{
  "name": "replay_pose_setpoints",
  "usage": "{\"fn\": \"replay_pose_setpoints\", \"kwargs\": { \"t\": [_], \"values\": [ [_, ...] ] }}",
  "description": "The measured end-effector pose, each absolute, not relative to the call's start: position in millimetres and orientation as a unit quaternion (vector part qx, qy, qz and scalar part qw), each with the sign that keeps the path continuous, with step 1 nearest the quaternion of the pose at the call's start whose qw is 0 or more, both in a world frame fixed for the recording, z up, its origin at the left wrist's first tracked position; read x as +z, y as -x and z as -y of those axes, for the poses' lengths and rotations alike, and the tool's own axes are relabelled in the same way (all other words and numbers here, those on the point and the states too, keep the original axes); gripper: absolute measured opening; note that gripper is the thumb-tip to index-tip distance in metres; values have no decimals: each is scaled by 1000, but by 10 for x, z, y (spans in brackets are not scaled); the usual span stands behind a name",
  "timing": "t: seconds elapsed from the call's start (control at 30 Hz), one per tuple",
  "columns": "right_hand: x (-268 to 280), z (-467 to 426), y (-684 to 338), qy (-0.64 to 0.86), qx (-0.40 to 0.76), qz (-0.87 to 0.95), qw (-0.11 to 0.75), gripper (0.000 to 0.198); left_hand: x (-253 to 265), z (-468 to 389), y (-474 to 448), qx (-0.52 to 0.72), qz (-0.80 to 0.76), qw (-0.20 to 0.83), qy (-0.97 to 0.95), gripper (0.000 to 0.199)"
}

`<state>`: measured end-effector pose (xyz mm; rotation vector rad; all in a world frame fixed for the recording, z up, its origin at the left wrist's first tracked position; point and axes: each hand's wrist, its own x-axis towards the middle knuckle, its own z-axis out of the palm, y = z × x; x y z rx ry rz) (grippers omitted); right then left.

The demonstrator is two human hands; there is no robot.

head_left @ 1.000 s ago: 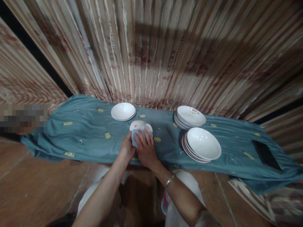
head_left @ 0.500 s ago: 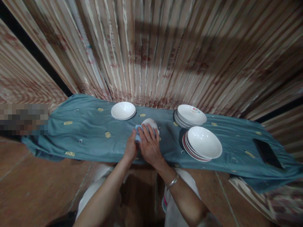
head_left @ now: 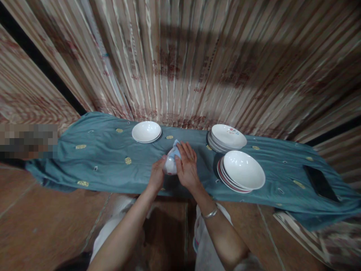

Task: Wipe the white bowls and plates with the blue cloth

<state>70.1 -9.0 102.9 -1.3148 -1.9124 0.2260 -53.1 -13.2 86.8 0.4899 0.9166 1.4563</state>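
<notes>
Between my two hands, over the middle of the cloth-covered table, is a small white bowl [head_left: 170, 168] with a coloured pattern on it. My left hand [head_left: 156, 174] grips the bowl at its left side, thumb on the rim. A light blue cloth [head_left: 176, 149] lies against the bowl's far right part. My right hand [head_left: 187, 163] presses this cloth to the bowl, fingers together and pointing away from me. The fingers under the bowl are hidden.
White bowls [head_left: 146, 131] are stacked at the back left. To the right stand a stack of floral dishes [head_left: 228, 136] and, nearer, a stack of larger bowls [head_left: 244, 170]. A black phone [head_left: 321, 183] lies at the right end of the green tablecloth [head_left: 107, 173]. Behind hangs a striped curtain [head_left: 180, 75].
The bowl has turned and tilted, so more of it shows near me. My right hand has shifted right with the cloth, off the left hand. The stacks have stayed put.
</notes>
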Motion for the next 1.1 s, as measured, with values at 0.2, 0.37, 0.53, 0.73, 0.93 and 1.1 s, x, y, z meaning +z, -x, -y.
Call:
{"fn": "replay_pose_setpoints", "kwargs": {
  "t": [0.2, 0.37, 0.53, 0.73, 0.93, 1.1],
  "values": [
    [1004, -129, -820, 503, 207, 694, 472, 45, 984, 146, 469, 639, -413, 613, -215, 14],
    [867, -324, -940, 511, 352, 594, 512, 41, 1028, 139, 487, 637, -422, 616, -192, 13],
    [669, -498, -1018, 542, 476, 465, 514, 36, 1046, 118, 515, 654, -414, 614, -157, 10],
    [521, -582, -1002, 527, 525, 391, 542, 33, 994, 71, 536, 653, -396, 638, -101, 26],
    [368, -594, -963, 511, 558, 352, 551, 36, 1064, 34, 539, 633, -390, 667, -48, 32],
    [245, -581, -807, 497, 561, 303, 588, 42, 1134, -3, 529, 638, -395, 660, -23, 37]
  ]
}}
